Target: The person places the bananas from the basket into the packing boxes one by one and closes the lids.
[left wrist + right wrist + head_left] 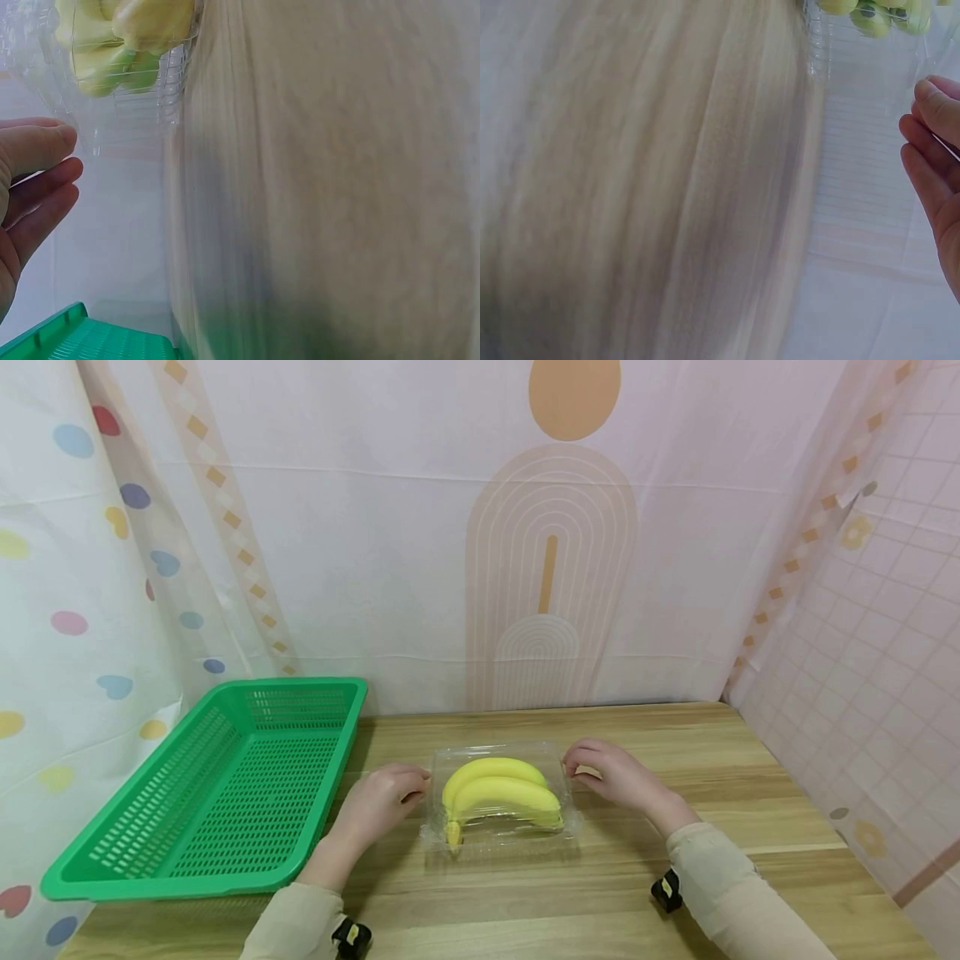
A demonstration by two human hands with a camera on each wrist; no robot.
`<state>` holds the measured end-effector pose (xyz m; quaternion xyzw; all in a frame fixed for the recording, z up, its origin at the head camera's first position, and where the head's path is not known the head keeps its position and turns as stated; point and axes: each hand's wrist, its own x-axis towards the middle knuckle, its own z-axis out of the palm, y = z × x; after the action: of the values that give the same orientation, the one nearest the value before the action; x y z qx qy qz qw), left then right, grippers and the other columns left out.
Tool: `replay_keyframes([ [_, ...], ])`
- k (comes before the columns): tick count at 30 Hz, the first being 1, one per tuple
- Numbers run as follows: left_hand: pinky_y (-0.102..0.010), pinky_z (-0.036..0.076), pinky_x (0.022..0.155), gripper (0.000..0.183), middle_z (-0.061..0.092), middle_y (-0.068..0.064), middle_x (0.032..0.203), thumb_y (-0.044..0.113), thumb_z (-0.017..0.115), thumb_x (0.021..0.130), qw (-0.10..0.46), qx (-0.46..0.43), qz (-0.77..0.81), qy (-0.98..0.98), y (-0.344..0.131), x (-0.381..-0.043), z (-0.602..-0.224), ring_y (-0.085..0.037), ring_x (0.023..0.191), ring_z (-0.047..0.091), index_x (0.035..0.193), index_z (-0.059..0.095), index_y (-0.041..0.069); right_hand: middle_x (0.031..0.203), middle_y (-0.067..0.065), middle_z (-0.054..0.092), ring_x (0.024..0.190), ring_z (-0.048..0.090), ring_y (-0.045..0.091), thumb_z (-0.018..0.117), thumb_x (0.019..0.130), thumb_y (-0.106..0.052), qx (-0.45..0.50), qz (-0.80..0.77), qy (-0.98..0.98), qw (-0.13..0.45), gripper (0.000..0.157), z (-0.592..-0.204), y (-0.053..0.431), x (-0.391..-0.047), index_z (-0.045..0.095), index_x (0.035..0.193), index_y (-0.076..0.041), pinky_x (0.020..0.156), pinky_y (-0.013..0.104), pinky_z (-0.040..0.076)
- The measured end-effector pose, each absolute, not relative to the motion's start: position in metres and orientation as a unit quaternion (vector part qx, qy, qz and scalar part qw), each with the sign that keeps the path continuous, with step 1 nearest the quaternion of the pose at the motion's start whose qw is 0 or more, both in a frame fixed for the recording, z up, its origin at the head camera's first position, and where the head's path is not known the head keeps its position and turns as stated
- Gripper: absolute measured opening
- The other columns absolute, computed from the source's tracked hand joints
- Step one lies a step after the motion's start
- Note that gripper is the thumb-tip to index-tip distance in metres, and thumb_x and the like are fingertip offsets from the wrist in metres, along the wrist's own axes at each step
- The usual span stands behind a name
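Observation:
A clear plastic clamshell box [512, 845] sits on the wooden table with a bunch of yellow bananas [504, 793] inside it. My left hand [381, 800] is at the left side of the box and pinches its edge between thumb and fingertips. In the left wrist view, the thumb and fingers [37, 154] meet at the plastic edge. On the opposite side, my right hand [617, 777] pinches the box's right edge near its far corner. The right wrist view shows thumb and index fingertips [934, 101] together beside the transparent plastic, which is hard to make out there.
A green plastic basket [187, 887] with slotted walls stands left of my left forearm. The wooden table [517, 914] reaches back to a patterned curtain [390, 568]. More curtain hangs at both sides. A black wrist camera [666, 891] sits under my right sleeve.

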<state>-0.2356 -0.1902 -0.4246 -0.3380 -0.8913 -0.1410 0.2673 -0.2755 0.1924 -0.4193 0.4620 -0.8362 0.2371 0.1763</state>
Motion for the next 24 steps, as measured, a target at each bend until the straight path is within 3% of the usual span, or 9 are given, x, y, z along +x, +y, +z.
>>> replay_keyframes([
  [13, -0.038, 0.057, 0.077, 0.024, 0.073, -0.005, 0.100, -0.004, 0.083, 0.072, 0.261, -0.319, -0.140, -0.900, -0.192, -0.230, -0.423, -0.024, 0.096, 0.068, 0.090, 0.076, 0.010, 0.105, 0.004, 0.068, 0.101, 0.064, 0.023, 0.077, 0.081, 0.005, 0.428, 0.267, -0.845, 0.176, 0.021, -0.418, 0.197, -0.269, 0.068, 0.090, -0.012, 0.087, 0.039, 0.054],
  [24, -0.044, 0.056, 0.080, 0.024, 0.070, -0.009, 0.108, 0.002, 0.076, 0.083, 0.201, -0.215, -0.239, -0.925, -0.188, -0.220, -0.420, -0.028, 0.099, 0.066, 0.107, 0.072, 0.006, 0.108, 0.004, 0.067, 0.105, 0.062, 0.025, 0.073, 0.087, -0.001, 0.365, 0.321, -0.860, 0.154, 0.013, -0.419, 0.201, -0.260, 0.070, 0.097, -0.010, 0.090, 0.043, 0.053],
])
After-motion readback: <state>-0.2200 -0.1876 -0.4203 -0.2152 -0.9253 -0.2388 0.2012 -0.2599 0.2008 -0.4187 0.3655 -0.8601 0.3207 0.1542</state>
